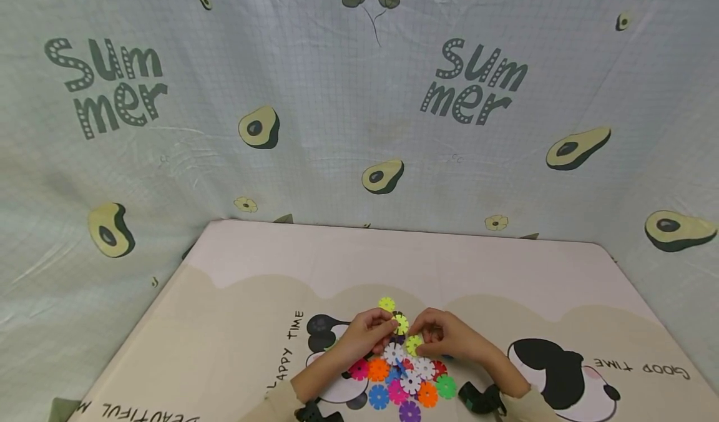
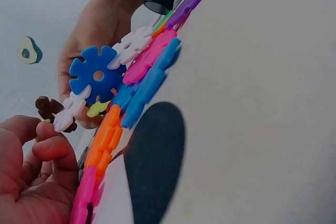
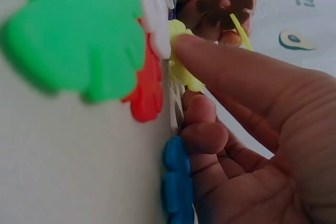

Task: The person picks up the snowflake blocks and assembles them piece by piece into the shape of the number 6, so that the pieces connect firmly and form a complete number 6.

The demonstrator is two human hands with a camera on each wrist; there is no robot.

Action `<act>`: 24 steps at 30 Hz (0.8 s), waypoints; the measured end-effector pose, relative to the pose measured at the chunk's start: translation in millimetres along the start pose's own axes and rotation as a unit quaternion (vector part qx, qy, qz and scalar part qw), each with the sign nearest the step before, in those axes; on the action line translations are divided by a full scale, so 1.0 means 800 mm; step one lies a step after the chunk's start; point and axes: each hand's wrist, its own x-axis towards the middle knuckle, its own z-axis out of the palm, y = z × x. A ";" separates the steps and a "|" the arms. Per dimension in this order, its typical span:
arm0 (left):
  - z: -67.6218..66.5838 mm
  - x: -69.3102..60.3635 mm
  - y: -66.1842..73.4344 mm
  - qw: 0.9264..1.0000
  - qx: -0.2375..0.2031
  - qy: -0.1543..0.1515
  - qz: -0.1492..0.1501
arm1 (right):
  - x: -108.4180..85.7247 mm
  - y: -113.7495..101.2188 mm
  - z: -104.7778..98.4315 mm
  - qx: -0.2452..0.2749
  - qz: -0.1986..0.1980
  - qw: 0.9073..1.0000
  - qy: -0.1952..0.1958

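My left hand (image 1: 367, 331) pinches a small group of joined plastic snowflake discs. In it a yellow disc (image 1: 401, 324) and a brown disc (image 3: 224, 3) show, with a white disc (image 2: 71, 111) slotted at the brown one's edge. Close by on the right, my right hand (image 1: 449, 334) pinches another yellow disc (image 1: 414, 346) between thumb and fingers, low over the pile. In the right wrist view that yellow disc (image 3: 181, 72) is partly hidden by the thumb. A blue disc (image 2: 98, 74) stands tilted between the hands in the left wrist view.
Loose discs lie below the hands, among them orange (image 1: 379, 369), purple (image 1: 409, 411), green (image 1: 446, 386) and pink (image 1: 397, 391). A yellow disc (image 1: 386, 304) lies beyond the left hand. The cloth-covered table (image 1: 236, 334) meets a printed curtain (image 1: 326, 97) behind.
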 end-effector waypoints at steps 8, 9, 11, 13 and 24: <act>0.002 0.000 0.004 1.000 0.001 -0.002 -0.009 | 0.000 0.008 -0.004 0.045 0.019 0.999 0.023; 0.002 0.000 0.005 1.000 0.001 -0.003 -0.010 | -0.001 0.009 -0.004 0.051 0.017 0.998 0.026; 0.002 0.000 0.005 1.000 -0.002 -0.003 -0.011 | -0.001 0.009 -0.005 0.060 0.015 0.998 0.033; 0.002 0.000 0.004 1.000 -0.004 -0.003 -0.012 | -0.001 0.008 -0.005 0.059 0.016 0.997 0.045; -0.001 0.003 0.002 1.000 0.001 -0.010 -0.009 | 0.002 -0.002 -0.003 0.049 0.038 0.991 0.121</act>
